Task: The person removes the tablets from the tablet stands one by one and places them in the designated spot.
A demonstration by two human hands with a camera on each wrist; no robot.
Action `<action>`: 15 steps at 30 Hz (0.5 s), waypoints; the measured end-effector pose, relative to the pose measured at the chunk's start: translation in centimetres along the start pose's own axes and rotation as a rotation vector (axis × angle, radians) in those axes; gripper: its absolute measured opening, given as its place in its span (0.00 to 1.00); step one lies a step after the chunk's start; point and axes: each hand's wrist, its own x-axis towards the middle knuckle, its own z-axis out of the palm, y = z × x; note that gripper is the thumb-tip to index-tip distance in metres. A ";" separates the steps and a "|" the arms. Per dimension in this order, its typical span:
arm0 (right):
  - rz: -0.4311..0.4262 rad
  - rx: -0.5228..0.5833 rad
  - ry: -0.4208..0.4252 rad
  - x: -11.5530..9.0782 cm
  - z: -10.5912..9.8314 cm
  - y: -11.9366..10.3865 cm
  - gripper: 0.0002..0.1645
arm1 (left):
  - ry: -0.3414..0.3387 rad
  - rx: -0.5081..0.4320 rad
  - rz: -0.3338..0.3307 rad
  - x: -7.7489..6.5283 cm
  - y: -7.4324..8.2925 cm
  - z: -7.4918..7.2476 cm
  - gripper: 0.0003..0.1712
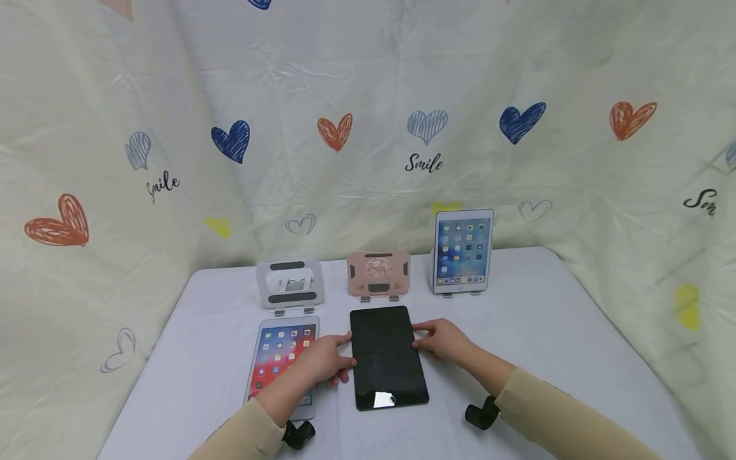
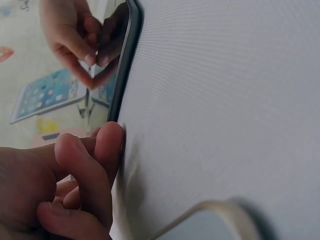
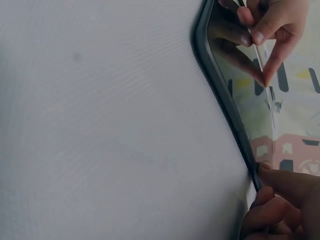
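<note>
Tablet (image 1: 391, 361), black, gripped at its sides by left hand (image 1: 323, 360) and right hand (image 1: 445, 339). White tablet (image 1: 282, 348), partly hidden behind left forearm (image 1: 282, 395). Tabletop (image 1: 517, 291): near edge cut off.

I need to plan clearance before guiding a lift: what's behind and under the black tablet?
Behind the black tablet, a little apart from its far edge, is the pink stand. The tablet covers whatever lies directly beneath it, so that can't be seen.
</note>
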 end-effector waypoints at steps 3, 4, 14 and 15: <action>-0.003 0.012 -0.003 0.1 0.0 0.4 0.28 | -0.003 -0.025 -0.006 0.0 -0.1 0.1 0.42; -0.003 0.017 -0.005 0.1 0.0 0.4 0.28 | -0.003 -0.034 -0.006 0.0 -0.2 0.1 0.42; -0.004 0.044 -0.012 0.0 0.0 0.5 0.28 | -0.018 -0.090 -0.032 0.3 -0.4 0.2 0.42; -0.003 0.046 -0.011 0.0 0.0 0.5 0.28 | -0.018 -0.094 -0.035 0.3 -0.4 0.2 0.42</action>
